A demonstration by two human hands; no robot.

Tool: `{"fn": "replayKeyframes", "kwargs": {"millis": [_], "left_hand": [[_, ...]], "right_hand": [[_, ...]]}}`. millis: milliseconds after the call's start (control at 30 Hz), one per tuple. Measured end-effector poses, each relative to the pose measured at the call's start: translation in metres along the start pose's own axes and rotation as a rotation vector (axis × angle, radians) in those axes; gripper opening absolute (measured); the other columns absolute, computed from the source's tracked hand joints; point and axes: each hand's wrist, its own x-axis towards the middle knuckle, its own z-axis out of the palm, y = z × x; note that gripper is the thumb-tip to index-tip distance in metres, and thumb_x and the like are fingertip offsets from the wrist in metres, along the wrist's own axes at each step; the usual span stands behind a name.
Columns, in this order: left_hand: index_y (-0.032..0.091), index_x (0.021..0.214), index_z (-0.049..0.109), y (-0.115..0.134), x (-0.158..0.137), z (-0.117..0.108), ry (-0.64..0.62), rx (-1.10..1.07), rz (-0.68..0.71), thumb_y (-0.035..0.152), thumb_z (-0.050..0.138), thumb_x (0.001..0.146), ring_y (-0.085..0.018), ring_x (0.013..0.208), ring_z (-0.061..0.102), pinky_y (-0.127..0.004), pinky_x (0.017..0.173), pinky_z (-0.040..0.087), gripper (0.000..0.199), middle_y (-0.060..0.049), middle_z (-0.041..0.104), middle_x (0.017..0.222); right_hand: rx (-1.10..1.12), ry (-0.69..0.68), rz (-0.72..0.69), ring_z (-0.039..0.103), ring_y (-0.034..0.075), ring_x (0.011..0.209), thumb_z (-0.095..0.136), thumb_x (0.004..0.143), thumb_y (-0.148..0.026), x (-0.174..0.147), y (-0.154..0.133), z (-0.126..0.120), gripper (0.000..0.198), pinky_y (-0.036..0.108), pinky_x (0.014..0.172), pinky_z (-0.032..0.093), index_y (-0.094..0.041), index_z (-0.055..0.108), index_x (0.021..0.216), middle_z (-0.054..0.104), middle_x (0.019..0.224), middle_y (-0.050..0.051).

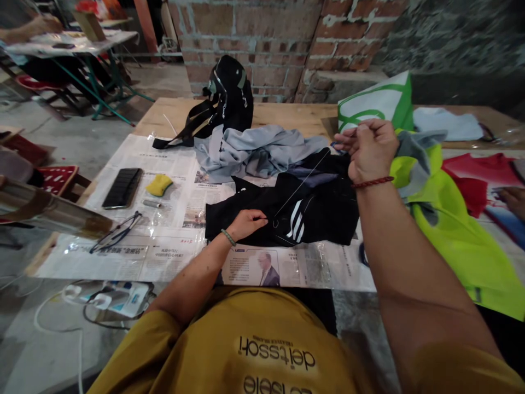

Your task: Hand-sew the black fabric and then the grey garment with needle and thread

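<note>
The table [283, 112] is bare wood at the back, with newspaper [168, 261] over most of the front. On its right sprawls the vest [447, 230], yellow-green, spilling over the near edge. In the middle lies the black garment [320, 221], with white stripes, flat on the newspaper in front of the person. The grey cloth [258, 149] is heaped against its far side. Behind that stands the black bag [233, 96], strap trailing left; its contents are hidden. The white bag [375, 101], green-edged, stands behind the right hand; what it holds cannot be seen. At left a tube [77, 210] juts in over the table edge.

The right hand [368, 145] is raised, fingers curled and tips together on the thread; its forearm crosses in front of the vest. The left hand [246, 225] rests on the garment, thumb and forefinger nearly meeting; whether they pinch cloth, I cannot tell. Another person's hand [514, 201] shows at the right edge.

Left of the garment are the phone [123, 187], glasses [117, 234] and sponge [158, 185]. The thread [303, 181] slants straight from garment to right fingertips.
</note>
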Motion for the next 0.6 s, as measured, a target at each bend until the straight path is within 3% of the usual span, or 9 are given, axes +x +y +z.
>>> {"fn": "replayKeyframes", "kwargs": {"millis": [267,600], "left_hand": [[0.014,0.073,0.069,0.001,-0.001,-0.001,0.011,0.02,-0.021,0.03,0.061,0.072,-0.009,0.059,0.049,-0.02,0.058,0.038,0.019,0.003,0.06,0.063],[0.014,0.074,0.07,0.002,-0.001,-0.001,0.007,0.032,-0.005,0.029,0.061,0.073,-0.01,0.064,0.054,-0.02,0.063,0.041,0.017,0.001,0.063,0.069]], "right_hand": [[-0.081,0.068,-0.075,0.062,0.01,0.051,0.045,0.086,-0.01,0.019,0.002,0.002,0.012,0.018,0.044,0.044,-0.022,0.043,0.087,0.06,0.063,-0.004],[-0.116,0.142,-0.151,0.061,0.008,0.052,0.04,0.088,-0.007,0.028,0.0,0.001,0.017,0.016,0.044,0.042,-0.024,0.039,0.084,0.058,0.065,-0.004]]}}
